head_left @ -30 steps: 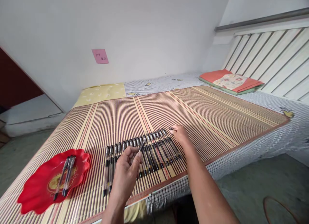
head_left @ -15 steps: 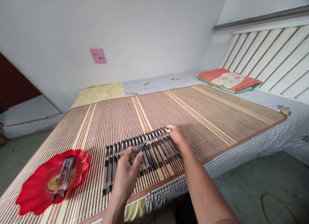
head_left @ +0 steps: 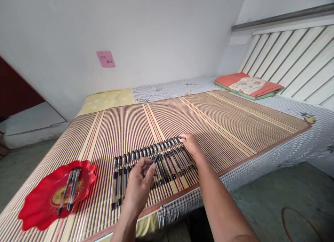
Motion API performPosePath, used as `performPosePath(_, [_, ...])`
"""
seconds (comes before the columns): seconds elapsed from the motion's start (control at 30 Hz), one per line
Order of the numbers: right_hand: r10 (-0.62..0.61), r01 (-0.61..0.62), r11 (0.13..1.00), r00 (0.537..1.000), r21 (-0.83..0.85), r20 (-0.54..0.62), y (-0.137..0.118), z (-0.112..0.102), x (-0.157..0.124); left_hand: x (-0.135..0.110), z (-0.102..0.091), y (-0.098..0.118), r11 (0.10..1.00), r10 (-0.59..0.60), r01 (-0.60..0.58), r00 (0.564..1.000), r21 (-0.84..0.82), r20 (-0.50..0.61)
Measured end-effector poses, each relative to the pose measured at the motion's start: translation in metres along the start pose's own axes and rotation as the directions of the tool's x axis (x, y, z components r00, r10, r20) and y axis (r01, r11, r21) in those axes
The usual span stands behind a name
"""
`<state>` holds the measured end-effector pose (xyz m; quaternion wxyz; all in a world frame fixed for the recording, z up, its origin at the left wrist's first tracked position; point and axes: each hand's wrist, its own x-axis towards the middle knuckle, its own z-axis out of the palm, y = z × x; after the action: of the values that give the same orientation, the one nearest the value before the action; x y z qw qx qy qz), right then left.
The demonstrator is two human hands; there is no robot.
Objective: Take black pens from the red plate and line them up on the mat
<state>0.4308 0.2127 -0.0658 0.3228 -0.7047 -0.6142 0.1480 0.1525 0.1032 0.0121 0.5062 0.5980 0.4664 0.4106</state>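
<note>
A row of black-capped pens (head_left: 133, 155) lies side by side on the striped bamboo mat (head_left: 208, 130), caps pointing away from me. My left hand (head_left: 139, 183) is closed in a pinch around another pen (head_left: 157, 157), held above the middle of the row, and it hides part of several pens. At the row's right end my right hand (head_left: 190, 143) has its fingers closed at the cap of the last pen (head_left: 188, 153), which still lies on the mat. To the left, a red scalloped plate (head_left: 36, 205) holds a few pens (head_left: 74, 190).
The mat covers a bed with a checked sheet (head_left: 294, 146). Folded orange and green cloth (head_left: 247, 85) lies at the far right by a white slatted headboard (head_left: 289, 57). A pink note (head_left: 105, 59) is stuck on the wall. A thin cord loop (head_left: 284, 217) lies on the floor.
My left hand has shifted slightly to the right with its pen. The right hand stays at the last pen in the row.
</note>
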Motion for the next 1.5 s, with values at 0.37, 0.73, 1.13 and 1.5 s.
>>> performPosePath(0.37, [0.033,-0.034,0.999,0.999,0.029,0.013,0.0,0.001,0.0,0.001,0.002,-0.003,0.999,-0.003,0.003,1.0,-0.033,0.005])
performPosePath(0.73, [0.096,-0.097,0.995,0.995,0.012,0.014,-0.009,-0.004,-0.004,0.002,0.001,-0.009,1.0,0.025,-0.025,0.999,-0.009,0.024])
performPosePath(1.13, [-0.22,-0.05,0.637,0.945,0.769,0.244,-0.106,-0.025,-0.05,0.002,0.004,0.001,0.993,0.044,-0.069,0.972,-0.1,-0.232])
performPosePath(1.5, [-0.295,-0.079,0.426,0.93,0.901,0.221,-0.161,-0.008,-0.072,-0.001,-0.004,0.004,0.99,0.026,-0.061,0.966,-0.128,-0.259])
